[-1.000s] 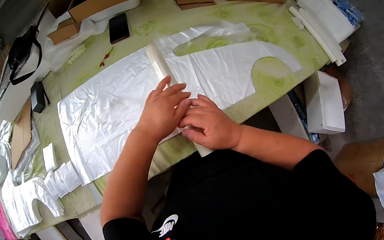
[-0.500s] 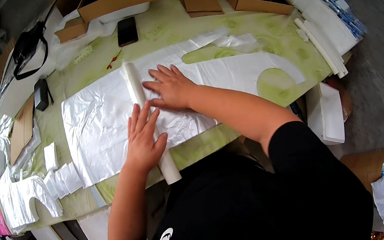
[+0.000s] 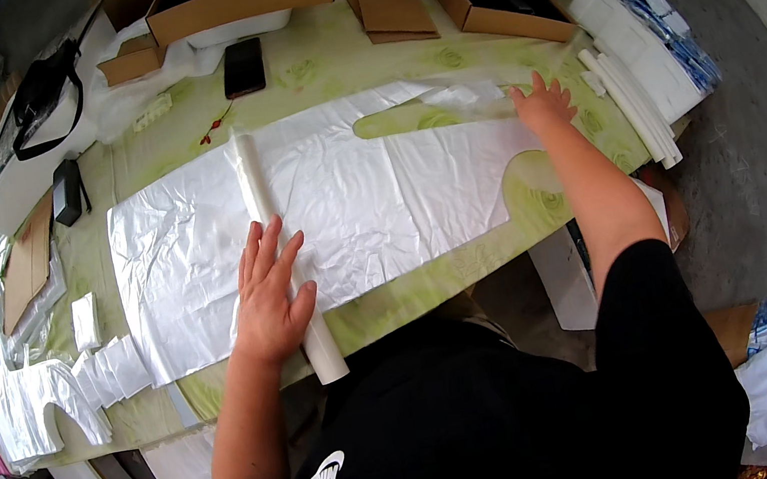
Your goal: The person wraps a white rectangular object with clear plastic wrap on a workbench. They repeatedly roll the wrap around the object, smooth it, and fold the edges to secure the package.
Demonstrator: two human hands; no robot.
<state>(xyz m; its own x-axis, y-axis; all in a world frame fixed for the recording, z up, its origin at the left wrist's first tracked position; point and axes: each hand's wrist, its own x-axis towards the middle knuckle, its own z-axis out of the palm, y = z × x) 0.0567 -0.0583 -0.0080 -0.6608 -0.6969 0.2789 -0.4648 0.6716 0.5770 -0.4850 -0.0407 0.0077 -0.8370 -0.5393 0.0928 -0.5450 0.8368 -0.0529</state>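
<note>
A thin white plastic sheet (image 3: 347, 205), cut with curved openings like a disposable apron, lies flat but wrinkled on the table. Across its left half rests a long whitish tube (image 3: 254, 185), its near end jutting past the table edge. My left hand (image 3: 273, 293) presses down on this tube, fingers stretched out and spread. Away at the sheet's far right end is my right hand (image 3: 544, 106), fingers apart, touching or hovering by the plastic there. I cannot make out anything held in it.
A green patterned cloth (image 3: 326, 77) covers the table. Along the back are a phone (image 3: 243, 68), cardboard boxes (image 3: 499, 7) and cardboard pieces (image 3: 395, 6). Several white tubes (image 3: 631, 109) lie at the right edge. Folded white plastic (image 3: 30, 400) and small white packets (image 3: 111, 371) sit left.
My right hand has left the tube and reached right to the sheet's end, where the curved strip no longer spreads out as before. My left hand stays on the tube. The view has shifted slightly.
</note>
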